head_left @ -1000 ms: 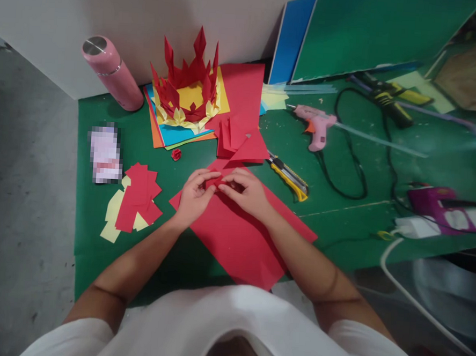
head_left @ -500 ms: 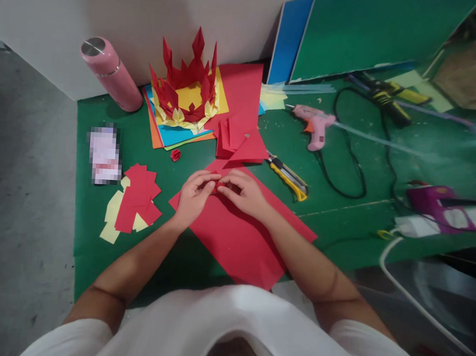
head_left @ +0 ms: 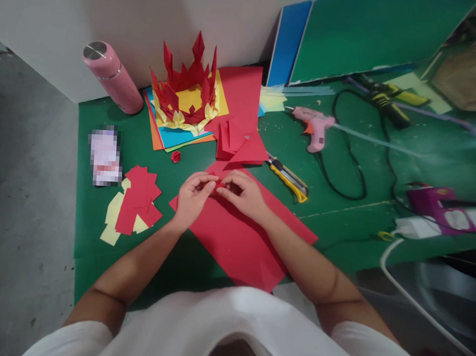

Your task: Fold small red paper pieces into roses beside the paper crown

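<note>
Between my fingertips is a small piece of folded red paper (head_left: 220, 186), mostly covered by the fingers. My left hand (head_left: 195, 195) pinches it from the left, and my right hand (head_left: 243, 194) pinches it from the right. Both are held over a large red paper sheet (head_left: 244, 235) lying askew on the green table. A small red paper rose (head_left: 176, 156) lies beyond my left hand. Further back, a red and yellow paper crown (head_left: 182, 102) stands on a stack of coloured paper (head_left: 176, 137).
Red and cream paper strips (head_left: 133, 204) and a blurred-out phone (head_left: 106, 156) lie at left, below a pink bottle (head_left: 117, 79). Folded red paper (head_left: 240, 146), a yellow utility knife (head_left: 288, 178) and a pink glue gun (head_left: 316, 126) with its cord lie right. A power strip (head_left: 418, 226) is farther right.
My fingers shift slightly around the small red paper, and a little more of it shows between them. The whole view dips very slightly; the other objects stay in place.
</note>
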### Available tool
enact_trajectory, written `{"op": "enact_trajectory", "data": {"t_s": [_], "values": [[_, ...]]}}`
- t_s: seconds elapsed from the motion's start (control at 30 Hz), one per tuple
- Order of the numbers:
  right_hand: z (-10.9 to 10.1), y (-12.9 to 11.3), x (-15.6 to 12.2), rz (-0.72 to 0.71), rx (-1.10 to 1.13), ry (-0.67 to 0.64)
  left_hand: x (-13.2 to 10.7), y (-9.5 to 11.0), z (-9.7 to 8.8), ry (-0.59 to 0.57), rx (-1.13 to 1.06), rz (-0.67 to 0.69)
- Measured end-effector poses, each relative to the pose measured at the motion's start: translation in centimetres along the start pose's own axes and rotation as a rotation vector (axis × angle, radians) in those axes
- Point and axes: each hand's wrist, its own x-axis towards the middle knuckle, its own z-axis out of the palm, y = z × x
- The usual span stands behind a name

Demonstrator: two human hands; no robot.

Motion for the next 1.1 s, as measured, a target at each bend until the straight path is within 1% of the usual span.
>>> {"op": "enact_trajectory", "data": {"t_s": [0.13, 0.2, 0.3, 0.4, 0.47, 0.57, 0.77, 0.87, 0.97, 1.03, 1.1], "values": [[0.1, -0.1, 0.0, 0.057, 0.030, 0.010, 0.0, -0.2, 0.0, 0.008, -0.017, -0.009], [0.1, -0.1, 0.0, 0.061, 0.028, 0.003, 0.0, -0.2, 0.0, 0.015, -0.006, -0.003], [0.0, -0.2, 0.1, 0.021, 0.000, 0.014, 0.0, -0.2, 0.0, 0.019, 0.016, 0.011], [0.0, -0.2, 0.1, -0.039, 0.005, 0.046, -0.1, -0.2, 0.1, 0.011, -0.007, -0.001], [0.1, -0.1, 0.0, -0.009, 0.055, 0.049, -0.2, -0.1, 0.1, 0.005, -0.019, -0.010], [0.3, 0.2, -0.2, 0.096, 0.190, 0.035, -0.2, 0.1, 0.1, -0.007, -0.007, -0.002], [0.6, 0.3, -0.3, 0.139, 0.356, -0.017, -0.1, 0.1, 0.0, -0.044, 0.005, 0.092], [0.6, 0.1, -0.2, 0.166, 0.416, -0.034, -0.1, -0.1, 0.1, -0.032, -0.020, 0.037], [0.4, -0.1, -0.2, 0.185, 0.447, -0.045, 0.0, -0.5, 0.1, 0.015, -0.072, -0.034], [0.3, -0.2, -0.2, 0.196, 0.448, -0.048, 0.0, -0.7, 0.2, 0.059, -0.120, -0.056], [0.2, -0.2, -0.3, 0.201, 0.419, -0.055, 0.0, -1.0, 0.1, 0.079, -0.164, -0.079]]}}
